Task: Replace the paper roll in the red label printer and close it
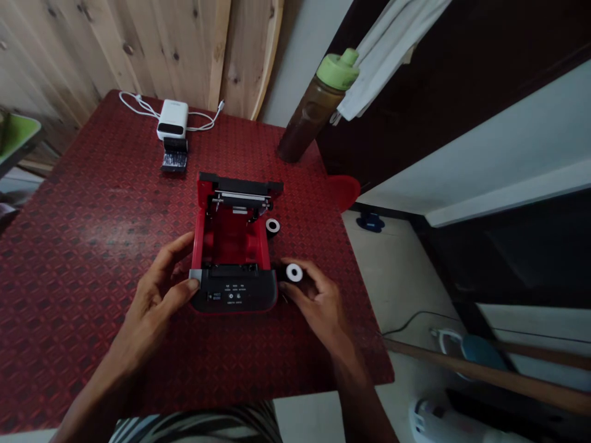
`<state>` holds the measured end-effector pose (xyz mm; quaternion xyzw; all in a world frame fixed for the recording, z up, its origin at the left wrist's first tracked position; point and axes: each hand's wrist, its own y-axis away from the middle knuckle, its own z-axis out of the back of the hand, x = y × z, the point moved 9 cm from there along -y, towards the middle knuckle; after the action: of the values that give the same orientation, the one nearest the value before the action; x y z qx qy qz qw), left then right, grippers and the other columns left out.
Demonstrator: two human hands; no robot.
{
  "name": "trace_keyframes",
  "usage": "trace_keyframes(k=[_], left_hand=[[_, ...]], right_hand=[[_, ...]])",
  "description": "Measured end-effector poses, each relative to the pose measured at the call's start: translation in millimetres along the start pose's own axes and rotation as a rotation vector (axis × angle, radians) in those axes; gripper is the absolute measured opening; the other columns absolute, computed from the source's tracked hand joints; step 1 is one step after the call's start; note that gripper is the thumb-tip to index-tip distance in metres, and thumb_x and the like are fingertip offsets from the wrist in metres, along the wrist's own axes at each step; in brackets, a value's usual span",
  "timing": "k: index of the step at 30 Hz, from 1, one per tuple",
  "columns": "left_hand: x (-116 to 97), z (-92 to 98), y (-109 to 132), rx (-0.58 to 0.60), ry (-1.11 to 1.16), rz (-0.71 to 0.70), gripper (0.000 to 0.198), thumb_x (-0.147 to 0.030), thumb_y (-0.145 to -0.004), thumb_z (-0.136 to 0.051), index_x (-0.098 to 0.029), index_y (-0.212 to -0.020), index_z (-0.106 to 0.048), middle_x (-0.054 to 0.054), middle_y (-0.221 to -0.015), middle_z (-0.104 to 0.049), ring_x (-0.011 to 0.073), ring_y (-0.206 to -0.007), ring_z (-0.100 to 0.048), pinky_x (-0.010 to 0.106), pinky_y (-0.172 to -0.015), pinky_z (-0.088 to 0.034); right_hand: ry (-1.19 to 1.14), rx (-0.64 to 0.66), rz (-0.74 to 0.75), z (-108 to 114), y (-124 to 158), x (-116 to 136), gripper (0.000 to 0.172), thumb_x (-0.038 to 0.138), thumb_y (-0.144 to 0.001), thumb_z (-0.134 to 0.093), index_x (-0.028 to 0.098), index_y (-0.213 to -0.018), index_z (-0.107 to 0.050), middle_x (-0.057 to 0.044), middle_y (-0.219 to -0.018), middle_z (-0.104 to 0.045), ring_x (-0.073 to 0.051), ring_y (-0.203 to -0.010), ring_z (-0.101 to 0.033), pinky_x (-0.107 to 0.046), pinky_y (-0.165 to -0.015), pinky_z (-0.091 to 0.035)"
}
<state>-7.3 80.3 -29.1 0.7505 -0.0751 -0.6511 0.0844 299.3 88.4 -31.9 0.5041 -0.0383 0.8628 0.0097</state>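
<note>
A red and black receipt printer [233,246] lies open on the red table [92,246], its paper bay bare. My left hand [159,286] rests against the printer's left front corner, thumb on the grey edge, fingers spread. My right hand [314,301] is curled around a small white paper roll [294,272] held at the printer's right front corner. A second small roll [273,226] lies on the table beside the printer's right side.
A white power adapter [173,119] with a white cable [133,101] and a small black part [174,155] sit at the far side. A brown bottle with a green cap [318,104] stands at the far right corner. The table's right edge drops to the floor.
</note>
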Motion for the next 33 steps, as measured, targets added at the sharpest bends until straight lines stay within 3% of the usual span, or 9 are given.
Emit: trace_keyframes(k=[4, 6, 9, 12, 15, 17, 22, 26, 33], left_hand=[[0.4, -2.9, 0.6, 0.002, 0.035, 0.000, 0.065, -0.055, -0.100, -0.085, -0.038, -0.162, -0.070, 0.008, -0.166, -0.073, 0.0462, -0.145, -0.072, 0.057, -0.109, -0.065], [1.7, -5.7, 0.8, 0.019, 0.061, 0.010, 0.069, -0.054, -0.100, -0.085, -0.035, -0.164, -0.067, 0.010, -0.167, -0.072, 0.0470, -0.149, -0.070, 0.060, -0.114, -0.063], [3.1, -8.2, 1.2, 0.031, 0.090, 0.022, 0.070, -0.049, -0.102, -0.083, -0.032, -0.167, -0.064, 0.011, -0.171, -0.069, 0.0468, -0.157, -0.064, 0.065, -0.127, -0.054], [1.0, -8.6, 1.2, 0.037, 0.092, -0.002, 0.068, -0.044, -0.101, -0.082, -0.030, -0.166, -0.065, 0.011, -0.172, -0.067, 0.0461, -0.163, -0.059, 0.065, -0.132, -0.049], [-1.0, -7.8, 0.9, 0.035, 0.072, -0.021, 0.066, -0.041, -0.102, -0.080, -0.030, -0.166, -0.065, 0.012, -0.173, -0.066, 0.0442, -0.167, -0.055, 0.065, -0.136, -0.045], [-1.8, -7.6, 0.8, 0.034, 0.057, -0.021, 0.066, -0.040, -0.102, -0.079, -0.029, -0.166, -0.065, 0.012, -0.174, -0.065, 0.0435, -0.169, -0.052, 0.066, -0.138, -0.043], [-3.4, -9.6, 0.9, 0.039, 0.054, -0.008, 0.067, -0.040, -0.102, -0.078, -0.029, -0.166, -0.065, 0.013, -0.173, -0.065, 0.0440, -0.168, -0.053, 0.069, -0.138, -0.043], [-3.1, -10.5, 1.9, 0.033, 0.079, 0.002, 0.066, -0.040, -0.102, -0.079, -0.030, -0.165, -0.065, 0.011, -0.175, -0.064, 0.0436, -0.171, -0.050, 0.068, -0.139, -0.042], [-0.6, -7.1, 1.1, 0.034, 0.044, -0.012, 0.066, -0.042, -0.103, -0.079, -0.032, -0.166, -0.065, 0.011, -0.176, -0.063, 0.0441, -0.171, -0.049, 0.069, -0.140, -0.040]], right_hand=[[0.054, 0.009, 0.102, 39.9, -3.2, 48.0, 0.025, 0.034, -0.103, -0.082, 0.035, -0.128, -0.082, -0.004, -0.131, -0.089, -0.028, -0.121, -0.086, -0.047, -0.105, -0.070], [0.112, 0.068, 0.200, 44.7, -9.0, 80.5, 0.031, 0.034, -0.107, -0.080, 0.036, -0.138, -0.079, -0.005, -0.133, -0.089, -0.028, -0.121, -0.086, -0.047, -0.106, -0.069], [0.249, 0.146, 0.370, 25.6, -24.3, 122.5, 0.036, 0.030, -0.107, -0.080, 0.033, -0.143, -0.074, -0.005, -0.128, -0.088, -0.028, -0.112, -0.086, -0.045, -0.101, -0.070], [0.426, 0.279, 0.556, -23.2, -36.8, 148.5, 0.028, 0.014, -0.106, -0.073, 0.027, -0.130, -0.075, -0.006, -0.120, -0.087, -0.028, -0.109, -0.083, -0.044, -0.099, -0.070], [0.602, 0.402, 0.625, -70.7, -42.6, 151.4, 0.029, 0.003, -0.104, -0.063, 0.023, -0.118, -0.076, -0.009, -0.113, -0.085, -0.030, -0.109, -0.081, -0.048, -0.101, -0.069], [0.692, 0.411, 0.620, -87.3, -45.3, 148.2, 0.031, -0.001, -0.102, -0.060, 0.022, -0.117, -0.076, -0.011, -0.112, -0.084, -0.032, -0.111, -0.080, -0.050, -0.103, -0.068], [0.789, 0.394, 0.576, -99.9, -55.7, 139.1, 0.032, -0.001, -0.099, -0.063, 0.023, -0.117, -0.076, -0.012, -0.113, -0.084, -0.033, -0.113, -0.081, -0.048, -0.099, -0.067], [0.810, 0.531, 0.517, -113.1, -68.4, 127.1, 0.030, -0.002, -0.102, -0.059, 0.021, -0.107, -0.078, -0.012, -0.108, -0.085, -0.032, -0.104, -0.084, -0.047, -0.092, -0.067], [0.714, 0.545, 0.495, -114.2, -67.9, 122.0, 0.029, 0.000, -0.104, -0.062, 0.019, -0.116, -0.081, -0.014, -0.120, -0.087, -0.034, -0.121, -0.083, -0.054, -0.111, -0.067]])
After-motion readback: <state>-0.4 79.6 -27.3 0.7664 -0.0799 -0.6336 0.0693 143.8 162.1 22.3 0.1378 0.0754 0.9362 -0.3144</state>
